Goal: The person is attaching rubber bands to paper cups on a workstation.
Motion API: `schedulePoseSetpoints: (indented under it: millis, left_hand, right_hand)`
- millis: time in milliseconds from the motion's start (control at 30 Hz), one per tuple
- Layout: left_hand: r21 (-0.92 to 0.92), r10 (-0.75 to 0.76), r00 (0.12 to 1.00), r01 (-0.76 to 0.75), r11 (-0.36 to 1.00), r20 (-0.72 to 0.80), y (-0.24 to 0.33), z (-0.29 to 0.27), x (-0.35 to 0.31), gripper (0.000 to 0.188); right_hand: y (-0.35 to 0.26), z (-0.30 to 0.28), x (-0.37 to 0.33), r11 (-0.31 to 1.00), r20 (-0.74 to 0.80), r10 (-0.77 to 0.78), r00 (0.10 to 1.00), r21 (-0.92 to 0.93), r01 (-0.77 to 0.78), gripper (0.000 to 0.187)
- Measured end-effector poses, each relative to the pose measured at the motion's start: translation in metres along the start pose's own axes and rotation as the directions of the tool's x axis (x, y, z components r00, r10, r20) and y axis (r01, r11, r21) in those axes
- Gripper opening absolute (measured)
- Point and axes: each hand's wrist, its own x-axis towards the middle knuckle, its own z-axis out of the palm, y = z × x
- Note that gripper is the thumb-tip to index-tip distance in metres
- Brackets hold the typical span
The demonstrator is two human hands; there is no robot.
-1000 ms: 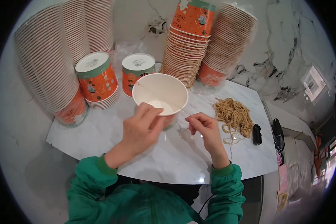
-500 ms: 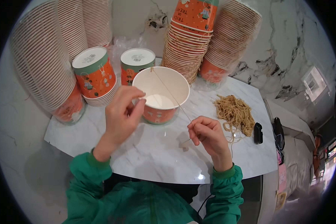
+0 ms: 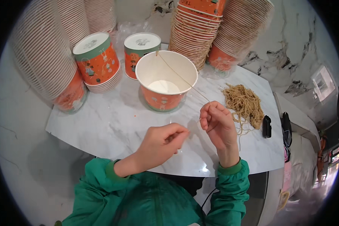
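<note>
An orange paper bucket [image 3: 163,98] with a white inside and a green base stands upright on the table, its mouth facing up. A thin tan string [image 3: 200,94] is fixed at the bucket's far left rim and runs across the mouth to my right hand [image 3: 219,122]. That hand pinches the string to the right of the bucket. My left hand [image 3: 158,145] is in front of the bucket, thumb and fingers pressed together. Whatever its fingertips hold, if anything, is too small to make out.
A tangled heap of tan string [image 3: 245,105] lies at the right beside a small black object [image 3: 266,126]. Behind are upside-down buckets [image 3: 98,60], another bucket [image 3: 133,58], a string-fitted stack [image 3: 194,35] and plastic-wrapped stacks [image 3: 45,52]. The marble-patterned table [image 3: 113,124] has a curved front edge.
My left hand has come from the bucket's left side down and right toward me. My right hand has risen slightly and moved right, still pinching the string. The whole view has shifted slightly.
</note>
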Motion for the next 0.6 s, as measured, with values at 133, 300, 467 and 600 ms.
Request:
schedulePoseSetpoints:
  millis: [133,300,467,600]
  left_hand:
    - [0.261,0.156,0.980,-0.120,0.958,-0.120,-0.001,-0.018,-0.018,0.010]
    - [0.447,0.240,0.961,-0.157,0.881,-0.135,0.002,-0.038,-0.028,0.008]
    - [0.511,0.323,0.930,-0.194,0.837,-0.176,-0.003,-0.053,-0.031,0.007]
    - [0.535,0.369,0.921,-0.254,0.806,-0.120,0.004,-0.053,-0.023,0.007]
  right_hand:
    - [0.002,-0.002,0.001,0.999,-0.053,-0.002,0.999,0.035,0.004,0.018]
    - [0.008,-0.002,0.002,0.999,-0.093,0.053,0.994,0.010,-0.052,0.016]
    - [0.009,0.001,0.003,0.995,-0.188,0.061,0.980,-0.063,-0.074,0.018]
    - [0.019,0.011,0.004,0.780,-0.279,-0.190,0.941,-0.625,-0.028,0.021]
